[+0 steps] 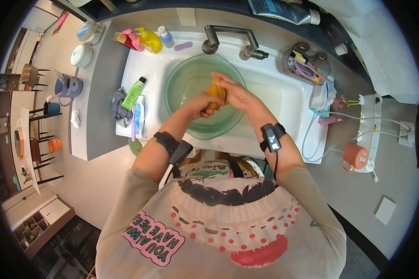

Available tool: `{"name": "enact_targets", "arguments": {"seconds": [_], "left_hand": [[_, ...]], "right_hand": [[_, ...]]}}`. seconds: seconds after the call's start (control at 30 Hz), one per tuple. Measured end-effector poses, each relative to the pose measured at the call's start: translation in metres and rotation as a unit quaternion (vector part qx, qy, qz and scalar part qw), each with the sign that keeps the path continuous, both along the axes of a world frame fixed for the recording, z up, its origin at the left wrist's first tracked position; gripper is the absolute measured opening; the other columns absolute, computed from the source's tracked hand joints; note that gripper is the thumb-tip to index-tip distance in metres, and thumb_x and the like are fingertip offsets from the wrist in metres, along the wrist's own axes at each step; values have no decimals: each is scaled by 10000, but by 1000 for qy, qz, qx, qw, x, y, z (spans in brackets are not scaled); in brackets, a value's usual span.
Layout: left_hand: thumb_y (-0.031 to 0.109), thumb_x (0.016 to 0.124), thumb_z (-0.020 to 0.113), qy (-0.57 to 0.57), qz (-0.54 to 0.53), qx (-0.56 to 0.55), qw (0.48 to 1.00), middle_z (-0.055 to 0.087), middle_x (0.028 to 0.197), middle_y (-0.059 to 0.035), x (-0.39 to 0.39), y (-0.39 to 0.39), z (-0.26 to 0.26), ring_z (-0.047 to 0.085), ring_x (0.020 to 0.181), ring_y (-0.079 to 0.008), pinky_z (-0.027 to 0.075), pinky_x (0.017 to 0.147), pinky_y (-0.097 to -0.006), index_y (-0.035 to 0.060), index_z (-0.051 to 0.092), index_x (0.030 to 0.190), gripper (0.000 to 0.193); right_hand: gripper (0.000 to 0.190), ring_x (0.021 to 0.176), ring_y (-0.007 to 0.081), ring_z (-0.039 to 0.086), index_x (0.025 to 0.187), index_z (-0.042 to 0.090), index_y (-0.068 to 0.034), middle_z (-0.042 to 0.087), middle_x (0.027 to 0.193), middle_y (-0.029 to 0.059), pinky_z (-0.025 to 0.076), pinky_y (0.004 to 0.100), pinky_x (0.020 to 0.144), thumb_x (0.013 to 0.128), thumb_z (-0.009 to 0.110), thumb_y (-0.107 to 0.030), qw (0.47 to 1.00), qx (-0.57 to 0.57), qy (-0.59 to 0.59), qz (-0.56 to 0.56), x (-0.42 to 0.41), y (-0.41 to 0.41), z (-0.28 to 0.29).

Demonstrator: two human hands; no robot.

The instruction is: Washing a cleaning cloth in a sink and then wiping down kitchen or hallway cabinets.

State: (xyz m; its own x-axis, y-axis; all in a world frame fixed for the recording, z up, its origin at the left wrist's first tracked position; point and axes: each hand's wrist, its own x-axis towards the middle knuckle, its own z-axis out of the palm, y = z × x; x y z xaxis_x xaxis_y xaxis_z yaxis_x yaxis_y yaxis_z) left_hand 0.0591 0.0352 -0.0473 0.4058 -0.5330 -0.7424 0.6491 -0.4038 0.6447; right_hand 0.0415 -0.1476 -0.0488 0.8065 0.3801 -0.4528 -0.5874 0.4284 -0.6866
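Both hands are over a translucent green basin (181, 73) that stands in the white sink. My left hand (200, 104) has its fingers wrapped around the lower end of a ribbed, yellow-orange object (216, 91). What exactly this object is cannot be told, since my fingers cover parts of it. At its upper right side lies my right hand (235, 91), with fingers bent over the top and the palm against it. Liquid with glints of light shows in the basin below my hands.
Behind the basin rises a dark faucet (230, 31). A yellow pump bottle (151, 41) is at the back left, a green tube (134, 93) and grey cloth (120, 108) at the left rim. To the right stand a brush holder (303, 64), white cables (370, 118) and an orange cup (355, 156).
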Motion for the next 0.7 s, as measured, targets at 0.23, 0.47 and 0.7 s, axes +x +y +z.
{"name": "enact_targets", "arguments": {"seconds": [0.23, 0.47, 0.7], "left_hand": [[269, 881, 615, 336, 117, -323, 877, 527, 823, -133, -14, -9, 22, 370, 432, -36, 281, 342, -144, 20, 515, 1071, 329], [357, 918, 641, 411, 200, -326, 827, 502, 861, -139, -17, -9, 18, 371, 454, -29, 300, 361, -119, 35, 478, 1100, 404], [266, 912, 686, 331, 205, -285, 876, 506, 857, -86, -22, -16, 35, 339, 468, -39, 294, 394, -169, 70, 497, 1081, 320]], "right_hand": [[765, 1144, 304, 562, 1509, 299, -172, 533, 1274, 162, 474, 434, 973, 857, 685, -281, 954, 294, -40, 30, -9, 20, 22], [556, 954, 247, 643, 1444, 416, -121, 630, 1009, 91, 537, 374, 870, 928, 614, -181, 992, 114, -46, -23, -1, 7, 7], [320, 743, 185, 582, 1060, 549, -58, 531, 749, 7, 533, 334, 713, 946, 632, -344, 988, 129, 62, -65, 8, 10, 12]]}}
